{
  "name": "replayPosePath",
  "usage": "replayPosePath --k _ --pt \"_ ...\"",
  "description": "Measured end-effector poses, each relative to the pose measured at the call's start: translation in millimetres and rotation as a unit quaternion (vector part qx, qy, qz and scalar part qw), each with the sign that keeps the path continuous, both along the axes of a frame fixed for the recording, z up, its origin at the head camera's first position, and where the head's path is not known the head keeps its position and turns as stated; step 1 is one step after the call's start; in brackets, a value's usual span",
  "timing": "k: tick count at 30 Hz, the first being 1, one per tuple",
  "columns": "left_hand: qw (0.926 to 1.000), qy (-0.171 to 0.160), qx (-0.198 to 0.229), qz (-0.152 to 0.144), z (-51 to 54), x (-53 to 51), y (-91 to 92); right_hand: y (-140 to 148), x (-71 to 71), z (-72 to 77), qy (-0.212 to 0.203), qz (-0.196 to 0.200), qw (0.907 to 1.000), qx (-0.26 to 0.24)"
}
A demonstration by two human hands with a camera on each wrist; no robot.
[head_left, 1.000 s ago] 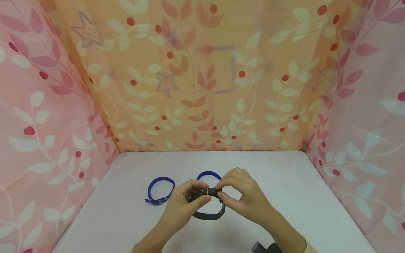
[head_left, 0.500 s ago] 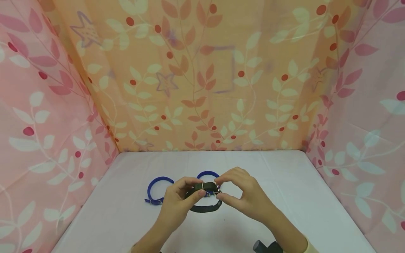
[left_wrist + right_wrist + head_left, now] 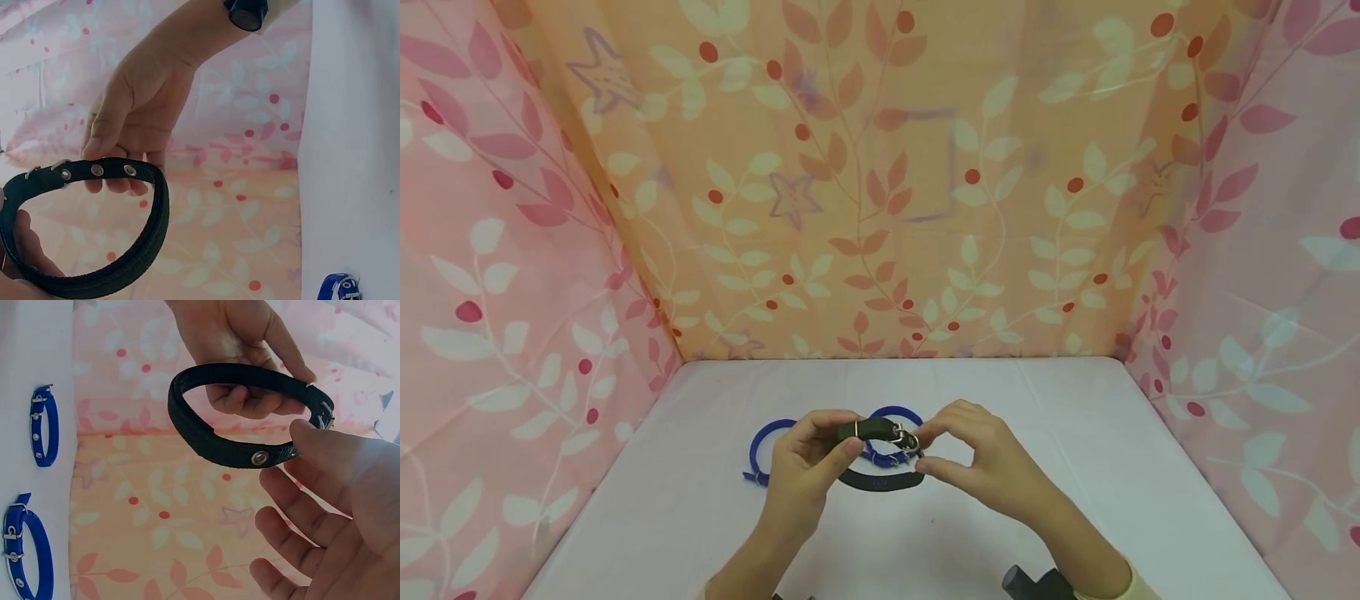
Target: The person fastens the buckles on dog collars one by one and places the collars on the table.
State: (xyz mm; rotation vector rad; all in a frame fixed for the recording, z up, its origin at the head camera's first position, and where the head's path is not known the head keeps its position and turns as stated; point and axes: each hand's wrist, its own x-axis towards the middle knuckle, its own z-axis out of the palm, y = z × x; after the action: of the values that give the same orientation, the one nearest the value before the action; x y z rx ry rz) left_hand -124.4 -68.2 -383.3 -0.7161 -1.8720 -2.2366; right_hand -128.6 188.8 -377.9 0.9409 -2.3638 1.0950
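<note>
A dark collar (image 3: 880, 482), black to dark green, is held up as a buckled loop between both hands, above the table. My left hand (image 3: 805, 467) pinches the strap at its left, thumb in front and fingers behind. At the right end, beside the metal buckle (image 3: 904, 435) and ring, my right hand (image 3: 985, 458) pinches the collar between thumb and forefinger. Metal eyelets (image 3: 97, 170) line the strap in the left wrist view. In the right wrist view the right hand's other fingers (image 3: 290, 531) are spread loosely.
Two blue collars with metal buckles lie on the white table (image 3: 1037, 400): one collar (image 3: 767, 433) at the left, partly behind the left hand, another collar (image 3: 895, 412) behind the dark one. A dark device (image 3: 1033, 582) sits by the right wrist. Patterned cloth (image 3: 865, 167) walls surround the table.
My left hand has moved left and slightly up, drawing along the strap and turning the collar so its buckle shows. The right hand has stayed nearly in place.
</note>
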Motion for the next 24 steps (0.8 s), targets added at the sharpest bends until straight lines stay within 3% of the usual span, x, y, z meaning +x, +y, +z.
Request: replayPosePath --k 6,13,24 --pt "0.9991 0.041 -0.013 -0.004 -1.0 -2.2 -3.1 1.1 1.2 2.5 0.008 -0.003 0.9999 -0.011" --pt "0.9891 0.12 -0.076 0.04 2.2 -5.3 -7.9 5.8 -0.4 5.6 0.032 -0.014 0.9994 -0.006" --pt "0.9698 0.199 -0.123 0.069 3.9 -12.6 -15.6 14.7 -8.3 8.8 0.147 -0.007 0.989 0.013"
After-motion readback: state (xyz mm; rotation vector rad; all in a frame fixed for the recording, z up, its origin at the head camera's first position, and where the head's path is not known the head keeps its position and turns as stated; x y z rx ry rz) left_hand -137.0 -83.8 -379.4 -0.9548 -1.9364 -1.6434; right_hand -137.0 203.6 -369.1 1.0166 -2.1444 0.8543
